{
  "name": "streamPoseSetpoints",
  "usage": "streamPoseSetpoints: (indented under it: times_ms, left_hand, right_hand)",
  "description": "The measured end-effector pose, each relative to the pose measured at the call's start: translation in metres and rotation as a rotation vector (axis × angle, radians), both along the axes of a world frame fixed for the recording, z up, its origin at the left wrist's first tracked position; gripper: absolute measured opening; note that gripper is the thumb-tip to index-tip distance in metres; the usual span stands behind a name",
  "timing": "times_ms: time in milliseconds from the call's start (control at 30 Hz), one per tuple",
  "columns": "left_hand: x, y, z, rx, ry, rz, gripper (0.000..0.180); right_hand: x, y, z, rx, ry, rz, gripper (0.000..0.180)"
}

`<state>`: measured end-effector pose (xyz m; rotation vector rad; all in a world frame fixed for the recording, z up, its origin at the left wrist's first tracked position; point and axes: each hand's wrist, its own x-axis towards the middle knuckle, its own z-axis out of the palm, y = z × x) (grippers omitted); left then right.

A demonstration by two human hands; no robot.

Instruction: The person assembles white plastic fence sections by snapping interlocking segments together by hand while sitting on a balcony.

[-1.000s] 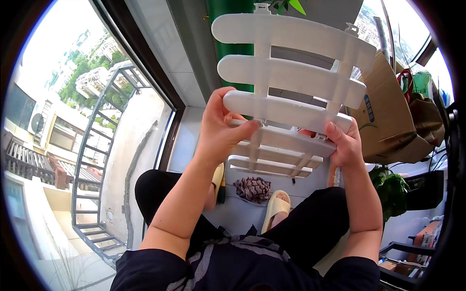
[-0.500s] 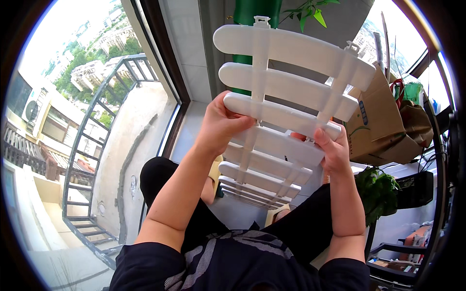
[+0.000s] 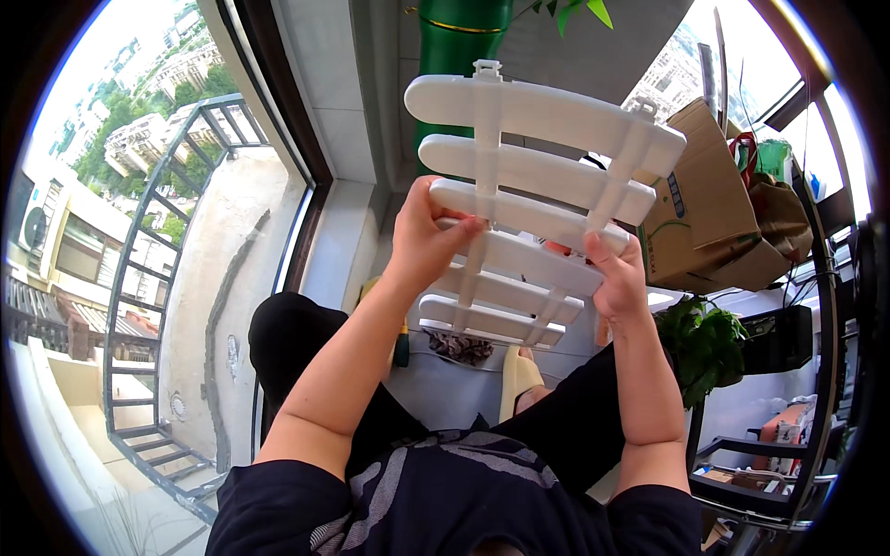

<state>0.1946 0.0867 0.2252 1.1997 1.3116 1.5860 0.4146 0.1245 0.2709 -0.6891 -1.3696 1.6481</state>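
A white plastic picket fence point(image 3: 547, 113), with rounded slats across two long strips, is held up before me, its far end raised. My left hand point(image 3: 426, 239) is closed on the left side, thumb pressed near the left strip below the third slat. My right hand point(image 3: 619, 278) grips the opposite side, thumb on the end of that slat; its other fingers are mostly hidden behind the fence. Small clips point(image 3: 487, 69) stick out at the top ends of the strips. The lower slats hang above the floor between my knees.
A green vase point(image 3: 459, 42) stands beyond the fence. To the right are a cardboard box point(image 3: 695, 199), a leafy plant point(image 3: 700, 347) and a black rack. A beige slipper point(image 3: 512, 382) and a dark patterned bundle point(image 3: 459, 347) lie below. Window glass and a railing point(image 3: 116, 371) are at left.
The fence's lower end now shows fewer slats, uncovering the patterned bundle and more of the slipper. Its top has shifted slightly left and down in view. Both hands keep their grip.
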Motion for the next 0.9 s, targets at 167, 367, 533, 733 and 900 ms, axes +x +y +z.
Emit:
streamPoseSetpoints:
  times_ms: [167, 367, 533, 733, 900]
  left_hand:
    - [-0.004, 0.001, 0.004, -0.12, -0.117, -0.04, 0.048]
    - [-0.011, 0.008, -0.026, 0.002, 0.028, 0.077, 0.056]
    - [-0.019, 0.005, -0.046, 0.123, -1.161, -0.339, 0.053]
    - [-0.002, -0.012, -0.001, 0.037, -0.756, -0.325, 0.057]
    - [0.005, -0.016, 0.021, -0.012, -0.647, -0.443, 0.069]
  right_hand:
    - [0.001, 0.001, -0.01, 0.196, -0.09, -0.073, 0.023]
    - [-0.031, -0.031, 0.004, 0.991, -0.372, -0.174, 0.025]
    - [-0.055, -0.064, -0.008, 1.153, -0.529, -0.161, 0.047]
    - [-0.063, -0.068, 0.001, 1.087, -0.41, -0.004, 0.049]
    - [-0.051, -0.036, 0.005, 0.988, -0.27, 0.107, 0.056]
